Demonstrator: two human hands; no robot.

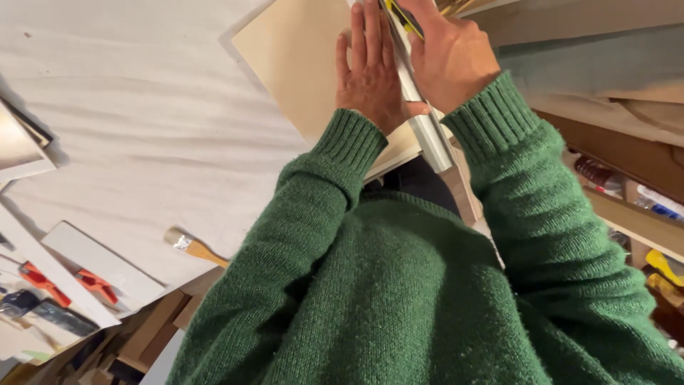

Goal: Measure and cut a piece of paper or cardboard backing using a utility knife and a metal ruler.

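Note:
My left hand (370, 68) lies flat, fingers together and stretched out, on a pale wooden board (292, 57), pressing against a long metal straightedge (427, 128) that runs along the board. My right hand (449, 57) is closed on a yellow and black tool (402, 18) held against the other side of the straightedge, near the top of the view. The tool's tip is cut off by the frame edge. Both arms wear green knitted sleeves.
The board rests on a white cloth-covered table (142, 121). A wooden handle with a metal ferrule (192, 247) lies at the table's near edge. Orange clamps (96, 284) and white boards sit lower left. Shelves with bottles (605, 178) stand at right.

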